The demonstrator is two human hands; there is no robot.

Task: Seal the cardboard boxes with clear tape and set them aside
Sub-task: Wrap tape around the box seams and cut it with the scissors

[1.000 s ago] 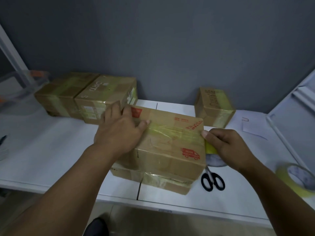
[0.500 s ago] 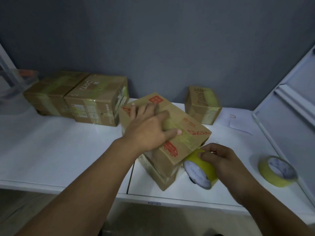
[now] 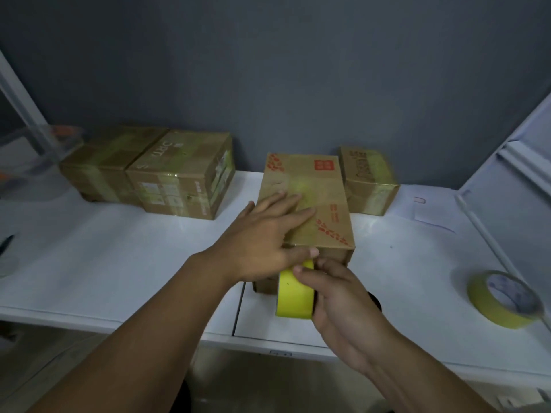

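While left hand (image 3: 262, 248) lies flat w/ straight fingers on the box (image 3: 307, 204) mid-worktop (image 3: 119, 263), right hand (image 3: 337, 296) has its grip curled round the tape roll (image 3: 293, 296) at the box's near end. Risk: roll is low vs the box's top edge, so tape could wrinkle or run crooked. Box may slide toward the small box (image 3: 368, 180) just behind it if pressure lapses. Spare roll (image 3: 504, 299) sits well right of the box.

Open surface (image 3: 125, 263) left of the centre box (image 3: 307, 201), up to two taped boxes (image 3: 149, 171) at the wall. Right: small box (image 3: 368, 180) crowds it behind, spare tape roll (image 3: 504, 299) near the edge.
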